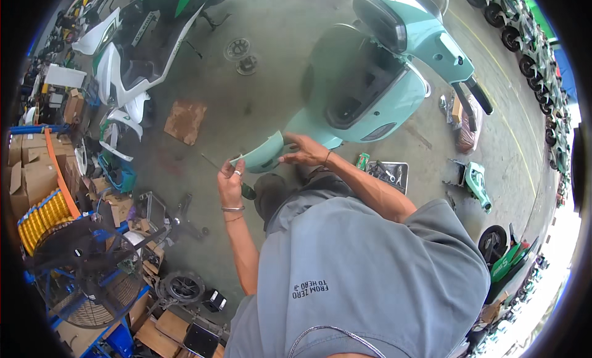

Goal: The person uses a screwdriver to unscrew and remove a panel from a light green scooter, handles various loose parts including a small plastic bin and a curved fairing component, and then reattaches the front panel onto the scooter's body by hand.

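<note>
A curved mint-green scooter body panel [262,154] is held up in front of my knees. My left hand [230,182] is closed on its left end, thumb near the edge. A thin shaft [209,161] sticks out past this hand and a dark green handle shows below it, like a screwdriver held along with the panel. My right hand [306,151] grips the panel's right end, fingers bent at the edge. Just beyond stands a mint-green scooter [401,105] with a dark opening in its front body.
A metal tool tray [388,173] and a green can [362,160] are right of my legs. Another mint-green part [476,185] lies farther right. A cardboard piece [185,121] lies ahead left; a large fan [86,272] stands at left near boxes. Scooters line the right.
</note>
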A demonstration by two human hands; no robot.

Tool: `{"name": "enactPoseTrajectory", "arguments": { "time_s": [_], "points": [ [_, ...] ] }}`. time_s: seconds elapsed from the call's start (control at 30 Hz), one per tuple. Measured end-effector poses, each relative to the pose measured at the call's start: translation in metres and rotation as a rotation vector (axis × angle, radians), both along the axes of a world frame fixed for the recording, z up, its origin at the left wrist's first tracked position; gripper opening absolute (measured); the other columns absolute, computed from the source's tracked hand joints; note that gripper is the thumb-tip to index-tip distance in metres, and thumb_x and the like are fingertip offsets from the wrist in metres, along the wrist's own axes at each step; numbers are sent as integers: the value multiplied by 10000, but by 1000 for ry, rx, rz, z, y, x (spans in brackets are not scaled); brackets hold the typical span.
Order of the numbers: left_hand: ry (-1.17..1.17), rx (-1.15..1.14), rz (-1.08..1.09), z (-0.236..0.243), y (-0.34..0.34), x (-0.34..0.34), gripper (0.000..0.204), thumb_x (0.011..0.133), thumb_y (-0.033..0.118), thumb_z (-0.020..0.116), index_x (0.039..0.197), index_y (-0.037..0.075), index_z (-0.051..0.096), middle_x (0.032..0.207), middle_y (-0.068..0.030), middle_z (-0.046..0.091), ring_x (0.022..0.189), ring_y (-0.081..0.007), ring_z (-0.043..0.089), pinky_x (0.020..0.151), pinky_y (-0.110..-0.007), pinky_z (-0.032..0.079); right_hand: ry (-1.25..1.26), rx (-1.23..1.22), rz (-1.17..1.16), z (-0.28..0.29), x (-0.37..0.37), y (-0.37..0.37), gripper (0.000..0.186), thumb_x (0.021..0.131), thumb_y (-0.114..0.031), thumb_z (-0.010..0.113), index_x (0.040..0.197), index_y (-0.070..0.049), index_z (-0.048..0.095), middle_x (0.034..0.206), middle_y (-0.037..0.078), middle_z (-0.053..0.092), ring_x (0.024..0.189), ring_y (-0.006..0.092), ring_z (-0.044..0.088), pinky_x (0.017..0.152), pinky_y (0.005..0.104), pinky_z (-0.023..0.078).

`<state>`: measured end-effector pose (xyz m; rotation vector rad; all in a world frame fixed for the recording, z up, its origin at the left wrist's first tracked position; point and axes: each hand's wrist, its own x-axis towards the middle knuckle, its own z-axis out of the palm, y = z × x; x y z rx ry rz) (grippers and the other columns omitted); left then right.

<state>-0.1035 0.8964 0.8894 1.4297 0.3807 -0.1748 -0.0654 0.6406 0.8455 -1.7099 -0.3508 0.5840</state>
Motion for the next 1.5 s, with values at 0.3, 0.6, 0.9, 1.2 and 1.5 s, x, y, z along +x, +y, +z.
{"name": "enactPoseTrajectory", "arguments": {
  "time_s": [0.3,0.6,0.9,1.2,1.5],
  "points": [
    [62,-37,-608,-2,-163,182,410,948,285,650,1205,-32,615,802,14,594,653,-56,507,530,-243,392,58,302,-1042,29,-7,-86,404,877,-174,744,1212,4,606,1107,70,678,1048,153,596,959,318,447],
    [23,21,-644,-55,-233,258,384,892,351,736,1028,1,658,714,46,547,473,-22,385,394,-220,252,47,337,-1501,30,42,-158,532,925,-254,693,1357,-19,491,1257,106,597,1031,170,590,842,316,474],
    [-137,228,-671,-52,-281,256,382,747,277,860,890,-23,672,770,-65,682,688,-127,624,638,-273,503,-253,-40,-1646,20,71,-166,449,929,-244,675,1251,50,567,1085,94,669,985,159,598,874,298,463],
    [-137,300,-649,-49,-313,235,385,731,306,858,861,-26,711,788,-122,722,723,-191,675,715,-327,522,-405,-682,-1852,12,81,-152,506,846,-260,749,1239,6,571,1176,205,552,1045,355,558,901,419,460],
    [-184,281,-608,-54,-316,240,369,712,277,877,840,-32,722,776,-109,721,696,-166,658,683,-310,521,-401,-1083,-1698,-15,102,-122,899,773,-416,793,1452,-17,358,1458,293,335,1310,474,343,1073,536,309]
  ]
}}
